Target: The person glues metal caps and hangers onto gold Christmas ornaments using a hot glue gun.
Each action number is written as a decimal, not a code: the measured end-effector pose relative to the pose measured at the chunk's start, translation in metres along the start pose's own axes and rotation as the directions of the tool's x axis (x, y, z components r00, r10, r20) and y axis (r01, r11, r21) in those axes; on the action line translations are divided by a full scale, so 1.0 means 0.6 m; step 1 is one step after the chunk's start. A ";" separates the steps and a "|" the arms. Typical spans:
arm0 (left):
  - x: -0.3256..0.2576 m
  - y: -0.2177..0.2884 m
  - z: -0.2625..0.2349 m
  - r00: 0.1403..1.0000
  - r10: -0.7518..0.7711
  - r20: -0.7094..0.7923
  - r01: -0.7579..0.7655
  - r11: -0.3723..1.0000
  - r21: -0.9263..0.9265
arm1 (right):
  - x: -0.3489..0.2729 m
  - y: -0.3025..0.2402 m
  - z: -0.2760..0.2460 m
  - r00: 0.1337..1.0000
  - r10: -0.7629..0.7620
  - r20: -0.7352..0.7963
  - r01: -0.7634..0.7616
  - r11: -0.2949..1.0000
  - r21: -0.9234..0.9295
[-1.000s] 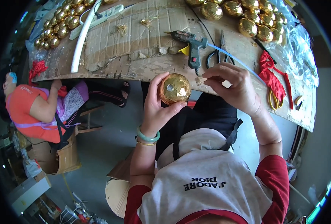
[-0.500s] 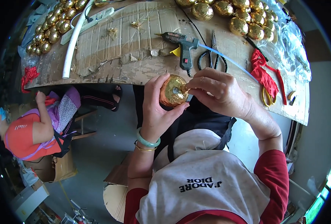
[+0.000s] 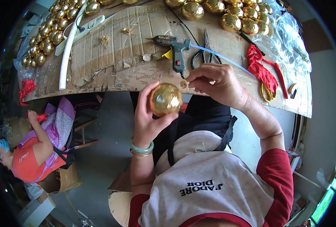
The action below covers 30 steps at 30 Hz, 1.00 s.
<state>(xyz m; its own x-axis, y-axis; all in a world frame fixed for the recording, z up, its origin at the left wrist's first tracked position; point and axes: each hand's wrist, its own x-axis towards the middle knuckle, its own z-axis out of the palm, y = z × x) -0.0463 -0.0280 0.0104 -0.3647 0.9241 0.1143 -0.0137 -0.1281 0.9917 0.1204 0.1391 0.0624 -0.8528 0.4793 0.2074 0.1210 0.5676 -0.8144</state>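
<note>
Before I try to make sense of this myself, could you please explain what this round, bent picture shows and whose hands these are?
The picture comes from a wide fisheye camera worn on a person's head, looking down, so straight edges curve. There is no machine here. The left hand holds a shiny gold ball. The right hand pinches a tiny gold piece beside it. On the worn cardboard-covered table lie a glue gun, black scissors, a white tube, red ribbon and many more gold balls. At lower left, another person sits nearby.
</note>
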 end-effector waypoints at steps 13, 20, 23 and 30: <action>-0.004 -0.004 0.009 0.955 -0.079 0.285 0.235 0.789 -0.568 | -0.023 0.005 0.021 0.986 -0.163 0.032 0.167 0.974 -0.154; 0.003 0.002 0.003 0.943 -0.074 0.326 0.251 0.801 -0.543 | -0.016 0.013 0.019 0.966 -0.249 0.063 0.257 0.942 -0.215; 0.004 0.006 0.004 0.936 -0.080 0.343 0.255 0.826 -0.503 | -0.015 0.018 0.014 0.968 -0.248 0.048 0.252 0.938 -0.236; 0.017 -0.002 0.011 0.990 0.069 0.121 -0.092 0.975 0.201 | -0.003 -0.025 -0.033 0.969 -0.235 0.078 0.248 0.913 -0.324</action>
<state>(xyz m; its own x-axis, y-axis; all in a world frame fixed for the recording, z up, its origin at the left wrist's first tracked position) -0.0442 -0.0159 0.0105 -0.2497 0.9498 0.1886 0.2071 -0.1378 0.9686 0.1302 0.1432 0.0853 -0.8944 0.2784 0.3500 0.0635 0.8538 -0.5168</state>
